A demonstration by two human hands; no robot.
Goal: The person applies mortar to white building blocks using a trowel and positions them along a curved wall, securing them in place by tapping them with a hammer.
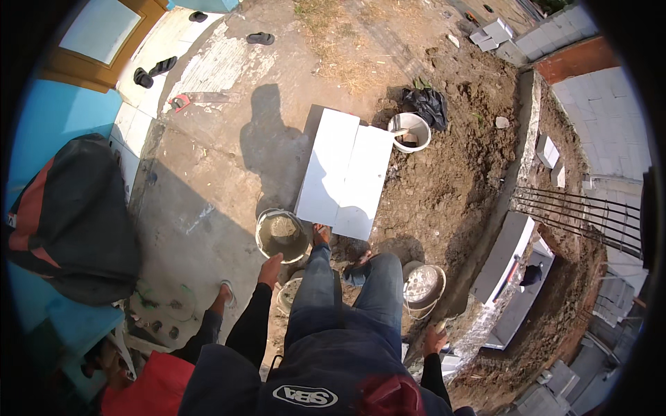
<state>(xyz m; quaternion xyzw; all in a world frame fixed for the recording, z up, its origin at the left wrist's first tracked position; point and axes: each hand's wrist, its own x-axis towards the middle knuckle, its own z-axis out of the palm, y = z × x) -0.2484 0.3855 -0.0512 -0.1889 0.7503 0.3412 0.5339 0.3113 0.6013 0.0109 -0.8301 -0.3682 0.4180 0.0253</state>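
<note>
My left hand (270,269) hangs beside my left knee, near the rim of a bucket (261,244) of grey mortar. Its fingers look stretched and nothing shows in them. Low on the right, my right hand (435,341) is closed around a tool with a pale handle (442,324), whose working end is hard to make out. Just above that hand stands a mortar-smeared bucket (409,299) with a wire handle. Another bucket (283,299) is partly hidden beside my left leg. In front of my feet lie large white blocks (347,173), side by side.
A low wall with pale blocks (503,256) and protruding steel bars (576,216) runs along the right, beside dug soil (458,173). A white bucket (424,142) and black plastic bag (431,107) stand ahead. A handsaw (208,98), covered bulky object (83,222) and person in red (149,385) are left.
</note>
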